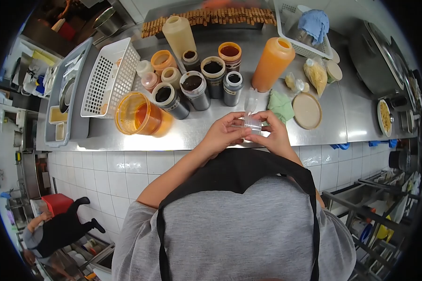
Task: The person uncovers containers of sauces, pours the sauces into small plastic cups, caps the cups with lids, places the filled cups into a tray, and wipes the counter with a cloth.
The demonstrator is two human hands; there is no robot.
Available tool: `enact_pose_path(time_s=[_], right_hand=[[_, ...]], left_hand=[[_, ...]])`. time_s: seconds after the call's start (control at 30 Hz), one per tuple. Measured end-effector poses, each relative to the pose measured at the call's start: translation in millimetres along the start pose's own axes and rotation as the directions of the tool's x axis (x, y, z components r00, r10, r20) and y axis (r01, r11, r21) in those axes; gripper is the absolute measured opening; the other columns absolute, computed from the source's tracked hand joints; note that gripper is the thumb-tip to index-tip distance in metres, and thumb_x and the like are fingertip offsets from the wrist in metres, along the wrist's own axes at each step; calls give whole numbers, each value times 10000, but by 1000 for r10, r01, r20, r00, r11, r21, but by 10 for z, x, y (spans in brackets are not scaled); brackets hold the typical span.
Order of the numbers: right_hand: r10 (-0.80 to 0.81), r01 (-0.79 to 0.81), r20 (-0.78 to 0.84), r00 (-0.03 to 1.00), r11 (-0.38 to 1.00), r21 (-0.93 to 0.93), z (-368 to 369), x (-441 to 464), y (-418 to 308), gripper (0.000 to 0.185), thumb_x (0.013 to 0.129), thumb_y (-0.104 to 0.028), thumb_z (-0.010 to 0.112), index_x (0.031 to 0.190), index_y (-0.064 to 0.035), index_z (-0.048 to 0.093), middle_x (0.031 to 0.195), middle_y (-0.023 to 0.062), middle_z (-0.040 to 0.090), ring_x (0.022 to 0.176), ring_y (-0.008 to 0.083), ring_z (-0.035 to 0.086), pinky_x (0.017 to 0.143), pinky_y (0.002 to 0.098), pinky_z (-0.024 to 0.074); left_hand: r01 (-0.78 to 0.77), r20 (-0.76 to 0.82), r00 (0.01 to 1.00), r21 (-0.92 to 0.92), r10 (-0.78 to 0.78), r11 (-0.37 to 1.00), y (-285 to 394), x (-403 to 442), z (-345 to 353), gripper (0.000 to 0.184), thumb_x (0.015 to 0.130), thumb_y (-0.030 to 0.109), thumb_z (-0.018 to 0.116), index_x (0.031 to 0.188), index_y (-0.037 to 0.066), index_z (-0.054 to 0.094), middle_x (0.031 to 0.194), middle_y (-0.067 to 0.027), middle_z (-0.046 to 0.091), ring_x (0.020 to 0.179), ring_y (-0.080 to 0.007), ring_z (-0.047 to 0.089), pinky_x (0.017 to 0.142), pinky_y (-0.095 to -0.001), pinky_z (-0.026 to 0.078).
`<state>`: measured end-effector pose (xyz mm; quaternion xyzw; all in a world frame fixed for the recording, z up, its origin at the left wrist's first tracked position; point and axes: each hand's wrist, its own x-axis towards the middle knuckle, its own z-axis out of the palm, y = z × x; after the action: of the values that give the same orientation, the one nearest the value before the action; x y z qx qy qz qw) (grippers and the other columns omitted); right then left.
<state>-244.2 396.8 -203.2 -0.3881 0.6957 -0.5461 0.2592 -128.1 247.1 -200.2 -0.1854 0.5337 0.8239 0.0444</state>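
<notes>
At the left of the steel counter [309, 134] stands a white perforated basket [101, 84], and to its right, near the front edge, a broad tub [157, 119] with an orange-stained interior. Further right is a cluster of uncapped bottles, several filled with dark liquid, the nearest being a dark bottle [175, 104] just right of the tub. Right of the cluster, at the near edge, the left hand [227, 133] has its thumb and fingers closed on the left side of a clear plastic container [252, 124]. This item is held between the two hands, close before the apron; whether it is one cup or a nested stack cannot be determined. A second clear piece [252, 100] shows just beyond it; whether the two are joined cannot be established. The container is judged very light, thin-walled and springy, liable to dent or crack under a hard squeeze, and slippery if wet or oily. The ribbed wall near the rim is assessed as the soundest hold, pinched lightly from opposite sides. The right hand [275, 136] has its thumb and forefinger pressed on the container's right side. Beyond that hand and slightly right lies a soft green cloth [280, 107], with a flat round lid or dish [307, 111] at far right of it.
</notes>
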Motion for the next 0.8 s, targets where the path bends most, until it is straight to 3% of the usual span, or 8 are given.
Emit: enact_pose_path(time_s=[0.13, 0.2, 0.37, 0.47, 0.57, 0.6, 0.7, 0.8], right_hand=[[3, -4, -18, 1000, 1000, -27, 8, -66, 102, 465, 651, -157, 799, 1023, -75, 533, 1026, 48, 566, 949, 171, 563, 769, 338, 500], [-54, 48, -245, 968, 998, -28, -95, -92, 280, 452, 669, -186, 788, 1021, -63, 532, 1028, 63, 567, 962, 185, 555, 812, 337, 469], [-90, 44, -171, 981, 966, -256, -236, 56, 498, 515, 672, -230, 778, 1044, -6, 504, 1072, 119, 550, 1011, 247, 532, 906, 333, 403], [-332, 185, -325, 886, 894, -409, -121, 129, 456, 566, 643, -181, 781, 1106, -28, 493, 1155, 133, 509, 1102, 259, 480, 953, 355, 363], [-358, 252, -212, 909, 880, -403, -150, -35, 317, 570, 631, -185, 785, 1113, -40, 516, 1173, 120, 508, 1103, 250, 481, 913, 352, 395], [-212, 185, -91, 973, 953, -240, -131, -83, 240, 520, 661, -157, 769, 1117, -56, 540, 1162, 105, 523, 1078, 234, 501, 830, 327, 445], [-164, 168, 40, 986, 975, -145, -15, -178, 175, 454, 710, -176, 746, 1120, -96, 571, 1094, 67, 548, 1015, 213, 530, 752, 297, 479], [-123, 122, -15, 992, 990, -64, -27, -208, 194, 408, 726, -140, 732, 1102, -94, 580, 1079, 55, 548, 1003, 182, 535, 749, 294, 498]], left_hand=[[0, -14, 1000, -4, 0, 1000, -38, -26, -53, 497, 834, 149, 649, 1274, 86, 428, 1170, -40, 486, 962, -117, 569, 785, -236, 492], [-16, -30, 999, 12, 17, 1000, -90, -31, -157, 493, 834, 148, 649, 1271, 85, 431, 1179, -34, 486, 966, -113, 566, 781, -234, 489], [7, -53, 999, 72, -4, 997, -250, 70, -192, 518, 810, 193, 685, 1244, 46, 445, 1128, -46, 515, 865, -100, 576, 662, -210, 491], [60, -45, 997, 17, -59, 998, -231, 138, -186, 516, 820, 256, 673, 1242, 55, 453, 1090, -39, 539, 865, -101, 573, 656, -217, 495], [126, -17, 992, -69, -128, 990, -243, 164, -159, 499, 827, 275, 665, 1230, 57, 468, 1046, -34, 564, 869, -104, 570, 667, -230, 504], [132, -14, 991, -66, -133, 989, -248, 168, -146, 499, 827, 275, 665, 1230, 57, 468, 1046, -34, 564, 869, -104, 570, 667, -230, 504], [156, 31, 988, -61, -154, 986, -238, 165, -93, 489, 823, 279, 670, 1213, 48, 486, 1048, -29, 565, 880, -107, 568, 684, -238, 513], [163, 46, 986, -52, -160, 985, -224, 160, -84, 472, 820, 268, 674, 1197, 40, 504, 1057, -35, 561, 877, -109, 570, 696, -236, 514]])
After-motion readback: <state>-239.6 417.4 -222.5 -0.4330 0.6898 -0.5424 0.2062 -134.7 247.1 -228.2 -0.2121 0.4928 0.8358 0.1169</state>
